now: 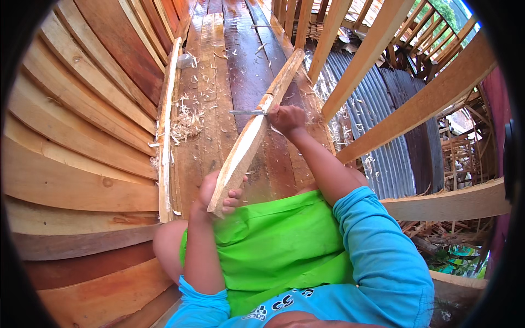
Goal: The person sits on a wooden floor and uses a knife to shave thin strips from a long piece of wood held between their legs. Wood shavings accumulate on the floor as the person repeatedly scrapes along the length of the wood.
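Biggest thing around is the curved wall of overlapping planks (82, 136) on the left, then the dark plank floor (240, 71) running ahead, littered with pale wood shavings (186, 123). To the right there's a sloped railing of light timber (415, 104) with corrugated metal sheets (383, 136) beyond it. A long thin offcut strip (165, 136) lies along the wall's foot.

The piece being worked is a long pale wooden slat (257, 126), running diagonally from the lap, up and away over the floor. Near end is freshly cut, light and clean; the far end looks rougher and darker along its edges.

Left hand (219, 194) has its grip curled around the slat's near end, fingers pressed together over the underside, bracing it against the green shorts (273, 240). Right hand (287, 120) is fisted tight on the handle of a knife (249, 112), blade lying flat and pointing left across the slat about halfway up.

My take on doing this bit well: keep the blade at a shallow angle so it peels thin curls instead of digging in, stroke away from the body, and keep that left hand well below the cutting line. Locking the near end against the thigh looks like the right call, since a slat this thin would likely flex or chatter otherwise.
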Action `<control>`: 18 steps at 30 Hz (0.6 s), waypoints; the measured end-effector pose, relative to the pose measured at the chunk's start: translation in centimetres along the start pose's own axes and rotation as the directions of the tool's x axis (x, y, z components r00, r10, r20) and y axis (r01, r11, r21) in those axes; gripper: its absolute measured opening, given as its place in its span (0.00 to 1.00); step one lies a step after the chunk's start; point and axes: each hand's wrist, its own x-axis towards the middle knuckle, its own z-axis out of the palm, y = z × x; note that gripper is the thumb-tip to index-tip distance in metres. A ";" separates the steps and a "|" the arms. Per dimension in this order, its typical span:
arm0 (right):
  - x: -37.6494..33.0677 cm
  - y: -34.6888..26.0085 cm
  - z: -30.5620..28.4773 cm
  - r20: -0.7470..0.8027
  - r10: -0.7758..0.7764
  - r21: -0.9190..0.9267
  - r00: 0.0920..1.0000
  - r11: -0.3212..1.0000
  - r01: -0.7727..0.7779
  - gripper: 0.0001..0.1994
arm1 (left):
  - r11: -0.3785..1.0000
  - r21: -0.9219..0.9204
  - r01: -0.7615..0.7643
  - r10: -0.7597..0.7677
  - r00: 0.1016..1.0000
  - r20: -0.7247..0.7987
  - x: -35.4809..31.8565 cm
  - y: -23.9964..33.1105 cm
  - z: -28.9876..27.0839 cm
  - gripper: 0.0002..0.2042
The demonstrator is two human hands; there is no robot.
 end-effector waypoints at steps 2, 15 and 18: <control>0.1 -0.1 -0.3 -0.041 -0.045 0.025 0.998 0.999 0.046 0.22 | 1.000 -0.007 0.014 -0.014 1.000 0.011 -0.3 0.2 0.0 0.24; 2.1 3.3 -4.1 0.443 0.177 0.400 0.879 0.838 -0.370 0.23 | 0.981 0.192 -0.024 0.052 0.989 -0.142 0.1 -0.6 2.2 0.24; 2.1 2.1 -5.2 0.585 0.135 0.268 0.799 0.898 -0.348 0.16 | 0.980 0.197 -0.015 0.043 0.990 -0.138 -0.1 -0.5 2.1 0.24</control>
